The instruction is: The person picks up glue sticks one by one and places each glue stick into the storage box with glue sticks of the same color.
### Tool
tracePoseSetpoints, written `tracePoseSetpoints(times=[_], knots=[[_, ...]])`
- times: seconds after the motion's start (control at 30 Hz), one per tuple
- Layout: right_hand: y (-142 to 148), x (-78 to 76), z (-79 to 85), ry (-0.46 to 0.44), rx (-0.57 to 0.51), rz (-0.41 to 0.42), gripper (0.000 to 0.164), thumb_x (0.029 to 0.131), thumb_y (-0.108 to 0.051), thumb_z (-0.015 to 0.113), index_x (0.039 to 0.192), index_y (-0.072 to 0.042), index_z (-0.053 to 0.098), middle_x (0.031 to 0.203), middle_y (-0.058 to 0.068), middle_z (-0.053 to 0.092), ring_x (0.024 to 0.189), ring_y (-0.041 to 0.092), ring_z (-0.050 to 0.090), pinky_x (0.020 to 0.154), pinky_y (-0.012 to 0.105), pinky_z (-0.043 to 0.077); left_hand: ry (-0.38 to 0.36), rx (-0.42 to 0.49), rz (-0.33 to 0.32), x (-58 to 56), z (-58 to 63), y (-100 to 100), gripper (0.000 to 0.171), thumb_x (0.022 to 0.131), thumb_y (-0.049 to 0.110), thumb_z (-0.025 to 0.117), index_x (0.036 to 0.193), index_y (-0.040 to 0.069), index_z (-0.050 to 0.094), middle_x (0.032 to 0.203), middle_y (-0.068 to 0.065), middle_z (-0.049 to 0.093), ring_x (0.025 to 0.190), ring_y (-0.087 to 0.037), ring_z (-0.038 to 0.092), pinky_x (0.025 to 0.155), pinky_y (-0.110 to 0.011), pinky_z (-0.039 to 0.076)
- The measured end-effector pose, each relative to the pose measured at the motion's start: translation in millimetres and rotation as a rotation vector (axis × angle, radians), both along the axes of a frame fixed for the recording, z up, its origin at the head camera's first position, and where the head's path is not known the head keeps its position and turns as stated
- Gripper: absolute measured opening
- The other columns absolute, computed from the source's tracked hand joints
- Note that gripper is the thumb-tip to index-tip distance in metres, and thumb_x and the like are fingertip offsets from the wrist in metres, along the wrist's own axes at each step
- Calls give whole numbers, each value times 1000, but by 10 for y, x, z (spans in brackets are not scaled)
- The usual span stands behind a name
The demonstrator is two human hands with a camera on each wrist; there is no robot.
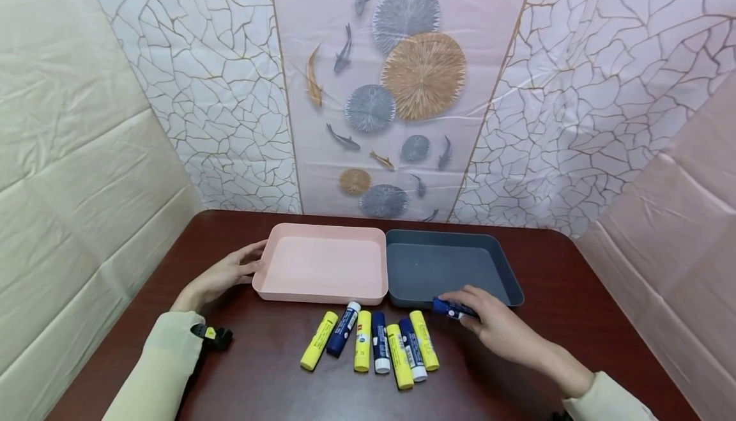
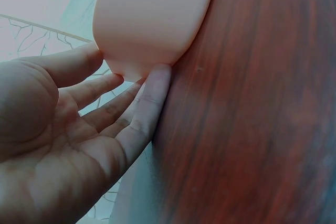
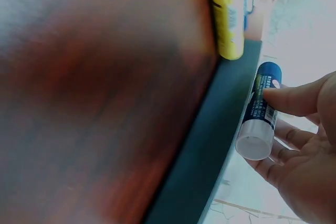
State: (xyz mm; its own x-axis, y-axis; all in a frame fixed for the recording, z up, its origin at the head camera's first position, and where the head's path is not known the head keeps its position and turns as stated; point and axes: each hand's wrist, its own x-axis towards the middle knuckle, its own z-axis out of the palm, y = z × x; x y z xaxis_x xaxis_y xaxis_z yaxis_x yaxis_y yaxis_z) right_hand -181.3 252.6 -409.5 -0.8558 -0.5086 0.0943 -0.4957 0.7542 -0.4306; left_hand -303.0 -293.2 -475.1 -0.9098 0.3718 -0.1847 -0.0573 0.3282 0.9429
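Right hand point(image 1: 494, 322) pinching a blue glue stick point(image 1: 448, 308) at the dark tray's near edge, lower right of frame.
Head view: thumb and fingers narrowed on the stick, which overlaps the near rim of the dark tray point(image 1: 445, 267); contact with the rim cannot be told. Left hand point(image 1: 227, 274), left of centre, fingers fairly straight and spread, touching the outer left side of the pink tray point(image 1: 322, 264); not wrapped round it. Trays side by side at centre. Lower centre: four yellow sticks point(image 1: 363, 341) and three blue sticks point(image 1: 380, 342), alternating in a row on the brown table point(image 1: 253, 376).
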Motion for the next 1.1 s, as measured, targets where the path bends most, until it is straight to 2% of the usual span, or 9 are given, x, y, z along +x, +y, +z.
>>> tracePoseSetpoints(times=[0.23, 0.6, 0.77, 0.97, 1.1], knots=[[-6, -87, 121, 10, -24, -13, 51, 98, 6, 66, 141, -21, 63, 121, -5, 62, 107, 17, 58, 86, 40, 54, -1, 4, 7, 15, -12, -6, 69, 110, 26, 54, 168, 14, 18, 168, -22, 22, 142, -41, 43, 110, -51, 46], [-9, -135, 138, 32, -26, -14, 52, 96, 8, 67, 140, -19, 64, 121, -1, 64, 112, 23, 61, 91, 49, 55, 15, 3, 3, 9, 7, -14, 70, 110, 26, 55, 168, 13, 18, 168, -23, 22, 142, -40, 43, 109, -49, 48], [-4, -173, 154, 41, -35, -1, 52, 95, 9, 68, 139, -19, 65, 118, -3, 63, 109, 20, 60, 90, 46, 55, 21, 2, 1, 8, 3, -27, 69, 110, 25, 54, 168, 12, 19, 168, -23, 22, 142, -40, 43, 109, -49, 48], [30, -255, 197, 9, -81, 30, 52, 94, 9, 69, 138, -17, 66, 113, -5, 63, 100, 16, 59, 82, 35, 54, 13, 5, -3, 11, -6, -16, 69, 110, 26, 54, 168, 13, 20, 169, -20, 20, 142, -40, 42, 109, -49, 48], [71, -330, 233, -17, -116, 41, 51, 95, 8, 69, 139, -17, 66, 117, -4, 64, 103, 17, 61, 82, 32, 54, 11, 9, -2, 6, -1, 11, 68, 110, 24, 54, 167, 13, 20, 170, -19, 19, 143, -39, 41, 110, -50, 47]])
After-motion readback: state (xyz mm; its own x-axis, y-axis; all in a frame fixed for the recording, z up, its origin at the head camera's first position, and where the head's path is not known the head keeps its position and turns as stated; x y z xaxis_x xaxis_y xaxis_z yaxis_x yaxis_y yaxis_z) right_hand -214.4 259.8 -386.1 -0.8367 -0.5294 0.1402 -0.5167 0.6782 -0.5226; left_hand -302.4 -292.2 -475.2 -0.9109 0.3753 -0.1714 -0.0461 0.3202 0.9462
